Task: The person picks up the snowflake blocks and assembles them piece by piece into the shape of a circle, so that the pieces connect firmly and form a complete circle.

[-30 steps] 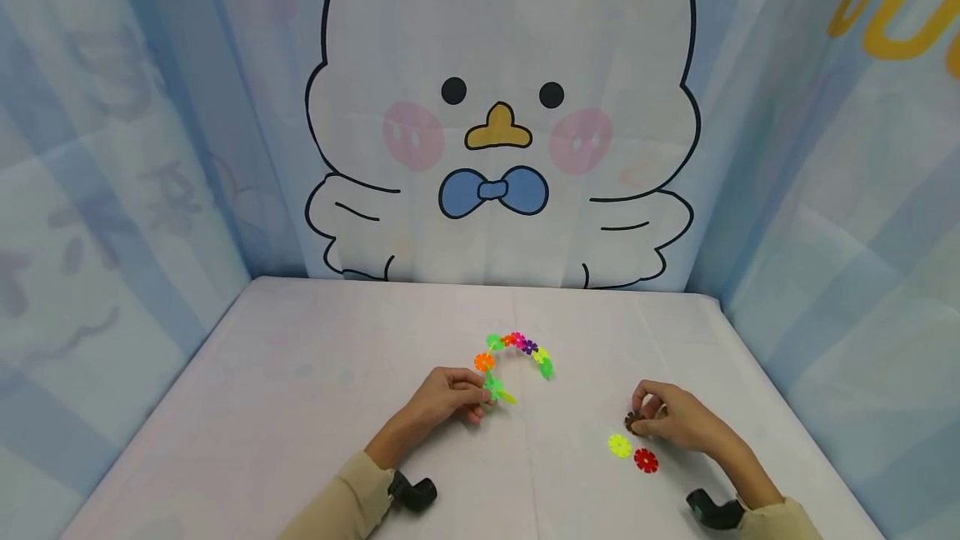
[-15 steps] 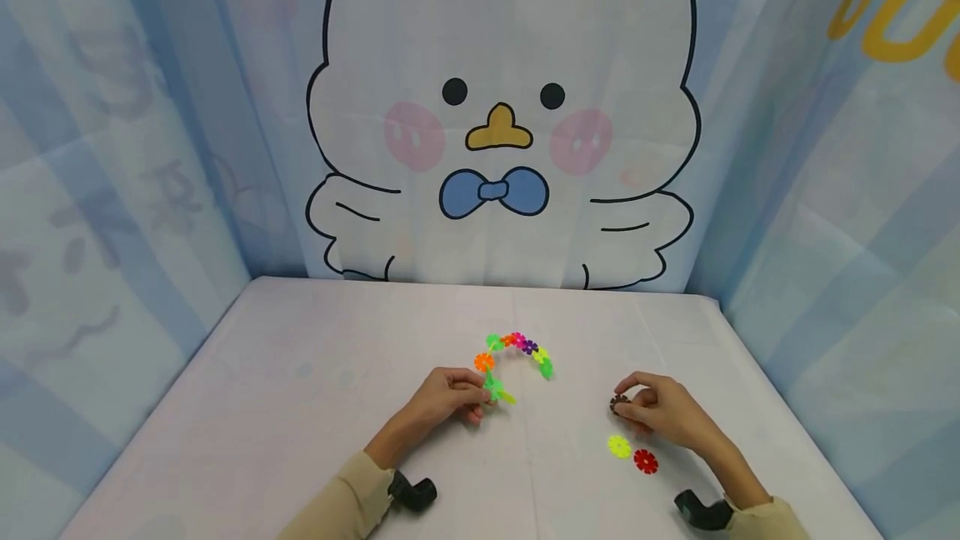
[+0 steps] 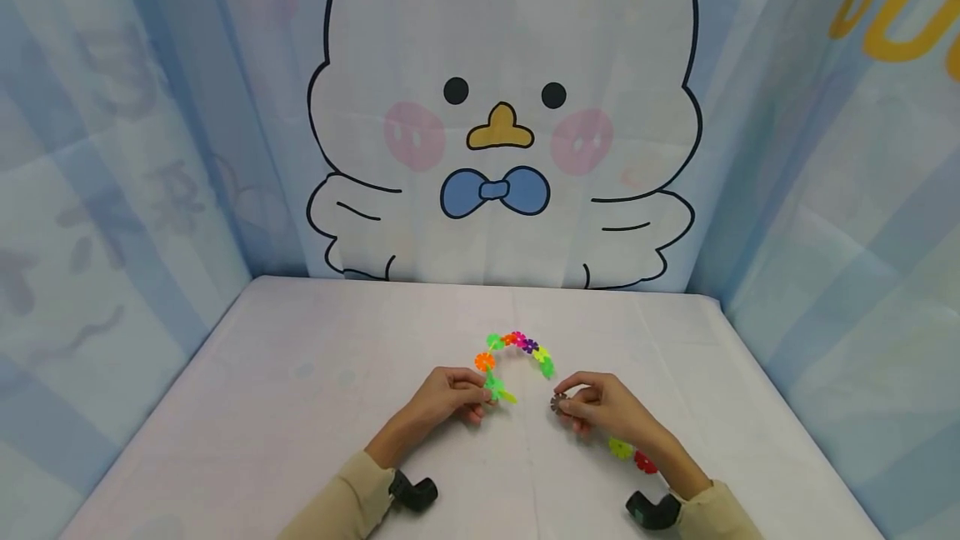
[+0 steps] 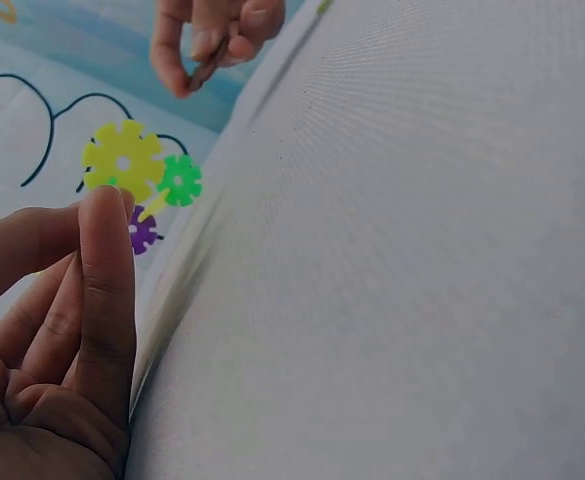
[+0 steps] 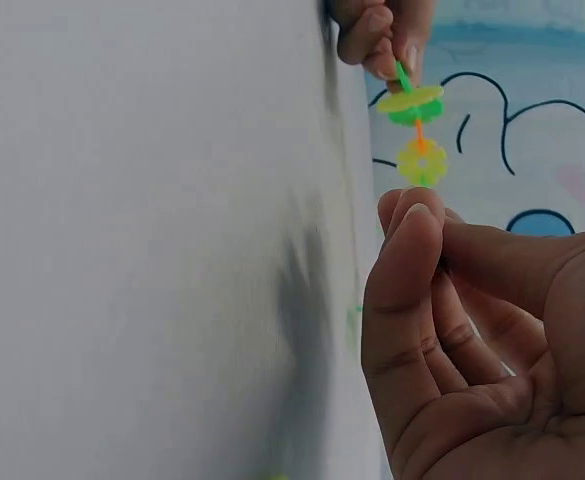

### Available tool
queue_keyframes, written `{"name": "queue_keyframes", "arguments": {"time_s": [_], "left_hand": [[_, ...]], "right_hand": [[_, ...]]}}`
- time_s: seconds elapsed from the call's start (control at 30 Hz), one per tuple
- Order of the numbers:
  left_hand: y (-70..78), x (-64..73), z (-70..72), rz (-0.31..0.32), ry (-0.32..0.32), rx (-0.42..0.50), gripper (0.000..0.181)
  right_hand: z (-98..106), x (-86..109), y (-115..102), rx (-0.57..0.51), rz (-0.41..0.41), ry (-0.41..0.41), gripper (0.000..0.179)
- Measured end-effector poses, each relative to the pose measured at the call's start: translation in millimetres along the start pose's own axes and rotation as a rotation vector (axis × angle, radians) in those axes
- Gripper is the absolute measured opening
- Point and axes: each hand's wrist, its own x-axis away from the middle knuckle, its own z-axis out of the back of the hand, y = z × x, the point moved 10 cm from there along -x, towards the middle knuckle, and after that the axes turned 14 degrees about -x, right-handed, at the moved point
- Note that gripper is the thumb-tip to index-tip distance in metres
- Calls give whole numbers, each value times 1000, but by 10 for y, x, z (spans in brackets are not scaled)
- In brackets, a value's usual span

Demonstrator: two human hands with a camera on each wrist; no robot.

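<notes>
A curved chain of interlocking snowflake discs [image 3: 484,362], in orange, green, pink, purple and yellow, arcs over the middle of the table. At its near left end my left hand [image 3: 448,394] pinches a green disc [image 3: 494,387] between thumb and finger. A yellow disc [image 4: 122,160] stands out from that end in the left wrist view. My right hand [image 3: 611,408] pinches a brown snowflake disc [image 3: 558,404] to the right of the chain, apart from it. The left wrist view shows this brown disc edge-on; in the right wrist view my fingers hide it.
A loose yellow-green disc [image 3: 619,448] and a red disc [image 3: 645,462] lie on the white table [image 3: 337,340], partly under my right forearm. Black wrist cameras sit at both cuffs. A curtain [image 3: 495,240] with a cartoon bird hangs behind the table's far edge.
My right hand has carried the brown disc leftward from beside the loose discs toward the chain. My left hand and the chain have stayed in place.
</notes>
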Motion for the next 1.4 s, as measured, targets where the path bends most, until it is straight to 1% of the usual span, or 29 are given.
{"name": "queue_keyframes", "arguments": {"time_s": [0.1,0.23,0.37,0.47,0.63,0.8,0.97,1.17,1.4], "left_hand": [[14,-2,-10,-9,-3,2,28],[19,-3,-10,-10,4,6,28],[21,-8,-12,-11,5,-5,27],[27,-13,-9,-14,5,-11,27],[34,-12,7,-20,5,-3,25],[30,-10,11,-24,1,0,24],[14,0,20,-9,9,-4,26],[-10,5,8,0,6,24,24],[3,9,3,-2,8,32,20]], "right_hand": [[-111,-49,-22,-60,9,-20,32],[-234,-122,-12,-119,-10,-21,36],[-343,-165,2,-142,-23,-17,35],[-402,-179,-18,-148,-8,-19,33],[-446,-192,-70,-165,20,-12,32],[-469,-206,-66,-193,9,17,33],[-495,-209,-36,-229,-8,37,31],[-544,-195,-20,-279,-8,40,29],[-559,-195,3,-306,6,42,28]]}}
